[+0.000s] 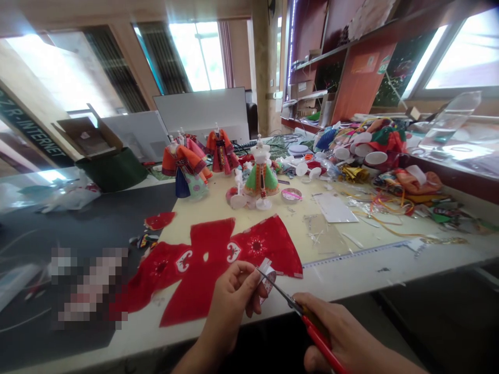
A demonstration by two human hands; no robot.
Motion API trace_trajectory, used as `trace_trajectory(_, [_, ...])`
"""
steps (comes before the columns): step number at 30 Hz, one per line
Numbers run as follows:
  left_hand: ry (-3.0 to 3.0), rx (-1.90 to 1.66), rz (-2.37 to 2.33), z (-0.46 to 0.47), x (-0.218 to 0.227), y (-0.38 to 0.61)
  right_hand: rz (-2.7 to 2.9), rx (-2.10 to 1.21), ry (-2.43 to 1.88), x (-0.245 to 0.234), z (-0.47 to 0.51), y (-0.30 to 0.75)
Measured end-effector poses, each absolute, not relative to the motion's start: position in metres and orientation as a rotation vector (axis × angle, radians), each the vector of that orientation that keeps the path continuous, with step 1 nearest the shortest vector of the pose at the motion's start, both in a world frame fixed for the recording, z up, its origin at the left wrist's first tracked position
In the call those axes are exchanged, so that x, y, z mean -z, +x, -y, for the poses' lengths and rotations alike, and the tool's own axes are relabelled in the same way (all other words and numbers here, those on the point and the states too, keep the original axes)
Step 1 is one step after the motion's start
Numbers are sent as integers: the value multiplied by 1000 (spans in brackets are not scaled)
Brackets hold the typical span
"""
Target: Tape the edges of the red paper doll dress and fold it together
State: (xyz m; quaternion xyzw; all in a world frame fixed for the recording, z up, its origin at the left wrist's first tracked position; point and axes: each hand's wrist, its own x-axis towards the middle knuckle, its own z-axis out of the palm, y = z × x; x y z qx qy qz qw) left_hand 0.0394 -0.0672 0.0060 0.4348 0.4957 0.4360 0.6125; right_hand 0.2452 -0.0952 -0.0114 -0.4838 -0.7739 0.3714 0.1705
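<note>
My left hand [237, 293] pinches a small white strip [268, 283] with a reddish pattern near the table's front edge. My right hand [335, 327] is closed round the red handles of a pair of scissors [286, 298]. The tips of the blades reach the strip close to my left fingers; whether they touch it I cannot tell. Behind my hands a red cloth garment piece [212, 244] lies spread flat, with white curled motifs and flower prints. A smaller red piece [159, 221] lies at its far left corner.
Several small dressed figures [221, 150] stand at the back, one in a green skirt [260, 179]. A ruler [351, 253], a white card [335, 206] and a round pink-rimmed dish [291, 195] lie to the right. Cloth scraps and ribbons [417, 182] are heaped farther right.
</note>
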Motion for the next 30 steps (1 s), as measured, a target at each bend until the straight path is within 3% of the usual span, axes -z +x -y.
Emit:
trace_trajectory(17, [988, -1085, -1144, 68, 2, 45, 2208, -743, -1348, 19, 97, 247])
trace_trajectory(30, [1306, -1064, -1350, 71, 0, 15, 2203, -71, -1210, 26, 82, 273])
